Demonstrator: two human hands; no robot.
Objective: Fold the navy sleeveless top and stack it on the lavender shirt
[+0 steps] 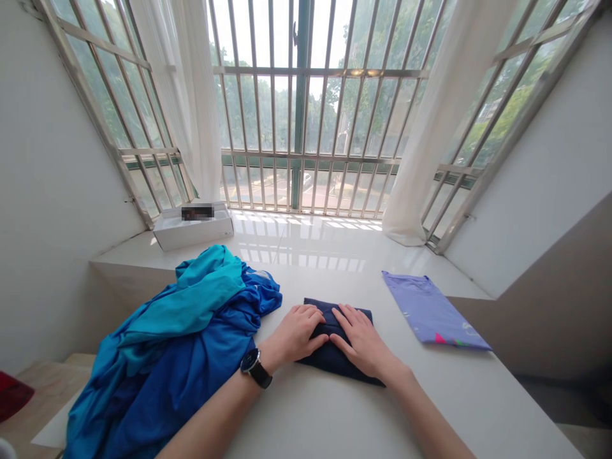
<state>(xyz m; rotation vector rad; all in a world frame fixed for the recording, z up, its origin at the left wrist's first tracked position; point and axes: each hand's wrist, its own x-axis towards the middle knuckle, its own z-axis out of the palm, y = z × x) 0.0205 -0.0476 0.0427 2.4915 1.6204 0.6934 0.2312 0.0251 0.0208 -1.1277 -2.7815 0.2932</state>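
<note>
A dark navy folded garment (337,325) lies flat on the white tabletop in front of me. My left hand (299,330), with a black watch (255,368) at the wrist, rests on its left part, fingers laid out and slightly curved. On its right part my right hand (358,338) lies flat with fingers spread. Both thumbs point inward and nearly meet over the cloth. Neither hand grips it; the palms hide part of the garment, so its exact kind cannot be made out.
A loose heap of blue and teal clothes (191,338) hangs over the left side. A folded lavender shirt (433,312) lies at the right. On the sill stands a white box (191,233). White curtains (421,153) hang before the barred window (299,127).
</note>
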